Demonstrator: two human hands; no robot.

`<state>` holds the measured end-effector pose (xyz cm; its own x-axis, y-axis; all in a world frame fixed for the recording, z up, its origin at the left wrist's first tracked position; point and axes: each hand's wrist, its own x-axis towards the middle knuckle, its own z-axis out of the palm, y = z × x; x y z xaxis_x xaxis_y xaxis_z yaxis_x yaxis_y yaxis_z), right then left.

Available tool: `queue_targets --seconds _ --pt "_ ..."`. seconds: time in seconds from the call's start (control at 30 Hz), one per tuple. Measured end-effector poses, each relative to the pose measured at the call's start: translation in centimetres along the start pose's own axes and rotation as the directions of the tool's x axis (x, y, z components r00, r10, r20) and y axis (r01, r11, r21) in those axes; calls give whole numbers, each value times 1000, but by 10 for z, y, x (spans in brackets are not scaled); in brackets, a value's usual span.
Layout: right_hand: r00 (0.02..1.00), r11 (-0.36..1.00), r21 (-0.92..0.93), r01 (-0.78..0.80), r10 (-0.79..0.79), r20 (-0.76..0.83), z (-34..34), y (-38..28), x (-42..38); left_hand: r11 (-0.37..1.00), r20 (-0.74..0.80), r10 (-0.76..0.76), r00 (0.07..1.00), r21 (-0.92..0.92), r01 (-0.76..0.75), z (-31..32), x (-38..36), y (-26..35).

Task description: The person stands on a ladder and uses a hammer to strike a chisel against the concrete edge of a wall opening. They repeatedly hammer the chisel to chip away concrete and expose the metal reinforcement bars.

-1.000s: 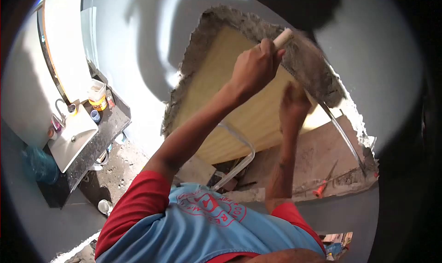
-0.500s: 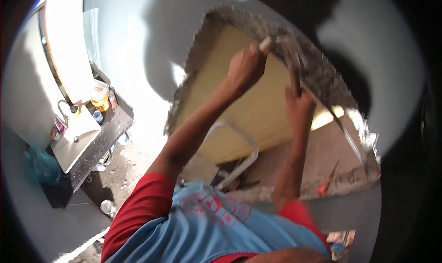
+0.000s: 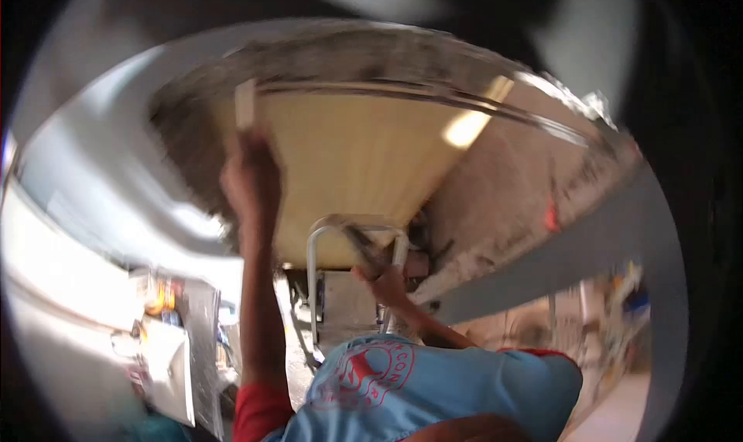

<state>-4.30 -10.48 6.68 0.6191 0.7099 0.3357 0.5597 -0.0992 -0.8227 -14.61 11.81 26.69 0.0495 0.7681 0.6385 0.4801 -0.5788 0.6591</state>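
Observation:
My left hand (image 3: pixel 254 175) is raised at the left, its fingers wrapped round a pale, flat-ended stick (image 3: pixel 245 105) that points up at the rough broken edge of the wall opening (image 3: pixel 182 132). Lower down, near the middle, my right hand (image 3: pixel 385 286) grips a dark tool handle (image 3: pixel 360 244) in front of the metal ladder frame. Motion blurs both hands, and the tool's head is hard to make out. A long thin rod or pipe (image 3: pixel 433 95) runs along the upper edge of the opening above a yellowish panel (image 3: pixel 340 155).
A metal ladder (image 3: pixel 312 268) stands just in front of my body. At the lower left are a white sink (image 3: pixel 169 364) and a dark counter (image 3: pixel 203 341) with containers. A red object (image 3: pixel 552 214) lies on the ledge at the right.
The view has turned. My right hand has dropped from the upper edge of the opening to the front of the ladder, with the tool. My left hand still holds the pale stick.

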Motion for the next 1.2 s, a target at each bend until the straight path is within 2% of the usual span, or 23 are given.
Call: queue_targets --seconds 0.03,0.1,0.13,0.17,0.2,0.33,0.4,0.43,0.47,0.57,0.63,0.67,0.73,0.77,0.8,0.87,0.9,0.93,0.97,1.03,1.1,1.17,1.2 --pt "965 977 -62 -202 209 160 3 35 -19 998 22 38 999 57 -40 7 3 -7" --pt "810 884 -297 -360 454 370 -2 56 -44 991 -174 137 975 28 -135 5 -2 13" --pt "824 873 -284 -397 476 308 0 76 -59 993 -147 114 983 -24 -119 4 -5 14" --pt "834 874 -385 -297 434 341 1 103 -75 986 -180 147 973 -54 -159 10 -1 6" --pt "832 858 -479 -186 397 387 2 118 -89 985 -82 58 995 -155 -70 4 -3 12" --pt "729 782 -558 -277 549 409 -21 116 -135 994 -7 -10 1000 -111 9 1 0 23" --pt "641 710 -598 -372 662 388 -28 101 -147 990 -100 104 989 -88 -113 4 1 19" --pt "700 710 -626 -323 624 347 -27 106 -156 987 -60 144 988 -65 -147 -2 11 17" --pt "638 697 -633 -338 664 390 -19 125 -161 991 127 22 992 -134 -5 -18 18 6" --pt "624 727 -607 -320 644 443 -13 118 -155 991 247 43 968 -135 -9 -45 16 -8" --pt "667 778 -579 -244 568 482 -14 111 -150 960 -56 131 990 -241 -140 -52 -14 27" --pt "760 854 -495 -160 427 490 -11 116 -153 966 -6 71 997 -250 -71 -56 -27 25" --pt "745 866 -445 -228 450 493 -1 109 -144 971 222 35 975 -239 19 -54 -54 -27" --pt "743 870 -405 -281 465 482 6 103 -136 872 294 38 955 -476 112 -40 -77 -83" --pt "737 868 -396 -299 474 483 15 97 -130 903 485 6 875 -379 203 -39 -109 -108" --pt "779 892 -365 -265 421 465 33 82 -115 884 698 -322 639 -20 467 -47 -174 -112" --pt "765 896 -343 -282 426 483 37 66 -101 718 764 -420 491 -51 694 -45 -211 -147" --pt "753 899 -322 -297 428 500 43 53 -91 557 821 -398 409 -137 819 -50 -240 -163" --pt "760 922 -312 -228 369 535 54 51 -86 364 874 -356 331 -196 911 -57 -261 -170" --pt "775 951 -271 -146 280 567 80 44 -80 -64 909 -412 62 -97 993 -55 -275 -180" --pt "770 976 -211 -48 171 614 92 18 -71 -310 940 -338 38 -150 939 -53 -274 -165" --pt "780 998 -65 17 28 625 101 1 -70 -224 943 -244 226 -281 933 -43 -263 -166" --pt "727 996 -75 43 20 687 101 -6 -66 -328 943 -163 289 -328 886 -39 -257 -164"
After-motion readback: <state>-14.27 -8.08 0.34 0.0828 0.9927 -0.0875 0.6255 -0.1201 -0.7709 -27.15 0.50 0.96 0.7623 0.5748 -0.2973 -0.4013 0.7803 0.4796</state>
